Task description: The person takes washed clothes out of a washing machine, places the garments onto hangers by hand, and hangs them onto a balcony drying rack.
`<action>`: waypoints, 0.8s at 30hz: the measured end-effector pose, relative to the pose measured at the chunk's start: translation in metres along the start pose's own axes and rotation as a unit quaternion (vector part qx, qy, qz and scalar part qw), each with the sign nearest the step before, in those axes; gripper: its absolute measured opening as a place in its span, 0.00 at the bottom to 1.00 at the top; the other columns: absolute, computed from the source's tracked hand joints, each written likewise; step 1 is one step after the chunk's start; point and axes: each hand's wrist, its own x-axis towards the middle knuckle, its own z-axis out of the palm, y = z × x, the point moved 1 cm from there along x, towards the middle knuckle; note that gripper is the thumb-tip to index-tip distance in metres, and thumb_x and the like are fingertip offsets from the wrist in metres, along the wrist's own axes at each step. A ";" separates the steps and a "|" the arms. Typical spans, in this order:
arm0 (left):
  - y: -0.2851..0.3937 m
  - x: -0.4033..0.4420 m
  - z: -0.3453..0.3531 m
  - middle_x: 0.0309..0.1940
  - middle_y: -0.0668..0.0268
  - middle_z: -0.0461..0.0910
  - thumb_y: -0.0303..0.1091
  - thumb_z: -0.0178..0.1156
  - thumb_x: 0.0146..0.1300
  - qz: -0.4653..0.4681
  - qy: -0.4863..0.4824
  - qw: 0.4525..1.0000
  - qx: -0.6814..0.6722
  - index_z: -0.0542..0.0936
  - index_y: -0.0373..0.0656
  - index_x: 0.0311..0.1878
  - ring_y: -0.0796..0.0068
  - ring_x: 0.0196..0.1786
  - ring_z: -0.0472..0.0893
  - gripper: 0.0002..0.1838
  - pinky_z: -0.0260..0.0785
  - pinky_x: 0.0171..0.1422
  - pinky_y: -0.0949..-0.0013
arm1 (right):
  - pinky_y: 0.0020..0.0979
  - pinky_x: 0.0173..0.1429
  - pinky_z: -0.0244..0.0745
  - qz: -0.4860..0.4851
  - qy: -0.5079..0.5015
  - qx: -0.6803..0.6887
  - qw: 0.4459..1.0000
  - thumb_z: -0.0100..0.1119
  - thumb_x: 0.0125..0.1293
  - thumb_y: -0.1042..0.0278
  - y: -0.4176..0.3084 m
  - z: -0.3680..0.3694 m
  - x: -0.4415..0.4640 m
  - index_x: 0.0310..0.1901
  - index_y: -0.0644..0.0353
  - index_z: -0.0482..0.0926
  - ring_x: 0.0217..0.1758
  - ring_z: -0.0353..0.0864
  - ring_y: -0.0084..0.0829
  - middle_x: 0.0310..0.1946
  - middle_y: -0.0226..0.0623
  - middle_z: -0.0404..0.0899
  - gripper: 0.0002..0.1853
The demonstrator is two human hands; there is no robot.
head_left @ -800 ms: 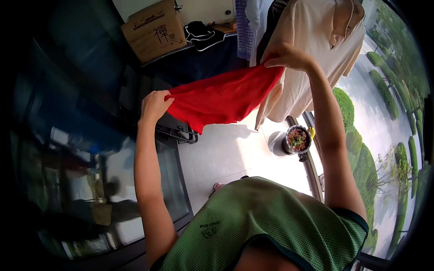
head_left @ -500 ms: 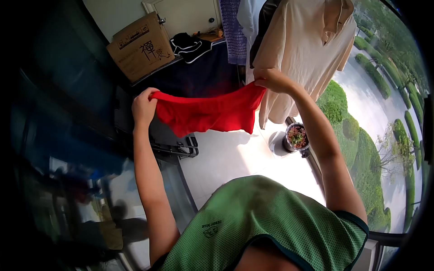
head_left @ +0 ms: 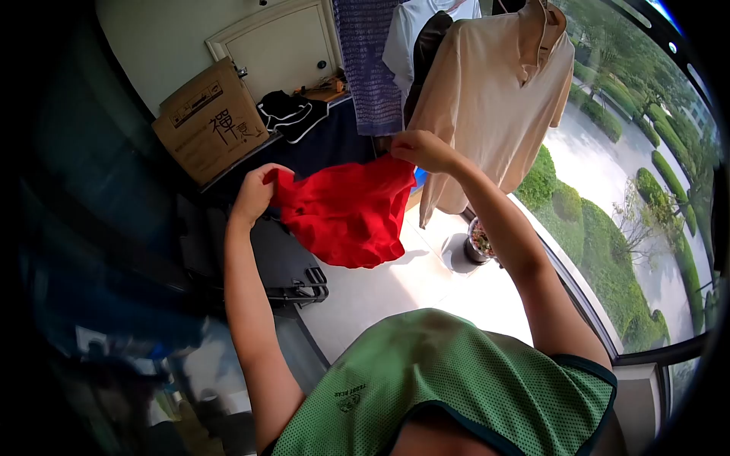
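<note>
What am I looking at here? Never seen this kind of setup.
No robot: these are a person's bare hands. All three pictures come from one camera worn on the head, looking forward and down. The left hand and right hand hold a red cloth between them by its upper corners. Behind it, a cardboard box and a black item with white trim lie on a dark-covered surface. A beige shirt hangs at right, above a potted plant.

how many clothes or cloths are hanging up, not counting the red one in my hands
4 visible: a purple patterned cloth on the left, then a white top, a dark garment and a beige shirt on the right. More may be hidden behind them.
</note>
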 end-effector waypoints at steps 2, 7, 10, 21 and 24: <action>0.001 0.006 0.009 0.30 0.68 0.77 0.20 0.46 0.55 -0.016 -0.001 0.996 -0.086 0.76 0.37 0.45 0.83 0.33 0.75 0.15 0.68 0.40 0.80 | 0.32 0.38 0.71 0.062 0.148 0.069 0.985 0.54 0.59 0.64 0.009 -0.007 0.008 0.35 0.63 0.77 0.33 0.78 0.37 0.29 0.43 0.78 0.11; 0.016 0.028 0.050 0.27 0.68 0.75 0.28 0.53 0.53 -0.014 -0.084 0.991 -0.099 0.72 0.38 0.53 0.83 0.30 0.74 0.21 0.65 0.40 0.81 | 0.31 0.38 0.70 0.011 0.127 0.066 0.990 0.55 0.58 0.67 -0.023 -0.003 0.014 0.34 0.64 0.76 0.31 0.76 0.34 0.27 0.43 0.77 0.09; 0.033 0.039 0.096 0.27 0.69 0.75 0.34 0.62 0.54 0.026 -0.191 0.980 -0.049 0.69 0.38 0.56 0.82 0.31 0.74 0.26 0.67 0.37 0.80 | 0.26 0.40 0.67 0.005 0.086 0.136 0.987 0.54 0.60 0.69 -0.060 0.000 0.016 0.32 0.65 0.74 0.31 0.70 0.23 0.26 0.34 0.73 0.07; 0.034 0.073 0.120 0.26 0.64 0.80 0.45 0.64 0.53 0.102 -0.100 0.990 0.005 0.80 0.34 0.36 0.79 0.29 0.77 0.20 0.69 0.36 0.74 | 0.31 0.66 0.55 0.096 0.367 0.080 0.922 0.60 0.54 0.55 -0.005 -0.037 0.060 0.63 0.69 0.54 0.66 0.56 0.48 0.62 0.58 0.55 0.40; 0.015 0.084 0.119 0.23 0.64 0.79 0.46 0.66 0.51 0.152 -0.061 0.986 0.040 0.79 0.34 0.33 0.78 0.27 0.76 0.20 0.69 0.34 0.74 | 0.32 0.70 0.44 0.101 0.421 0.057 0.899 0.58 0.55 0.54 -0.015 -0.029 0.041 0.64 0.74 0.48 0.70 0.45 0.48 0.64 0.59 0.48 0.44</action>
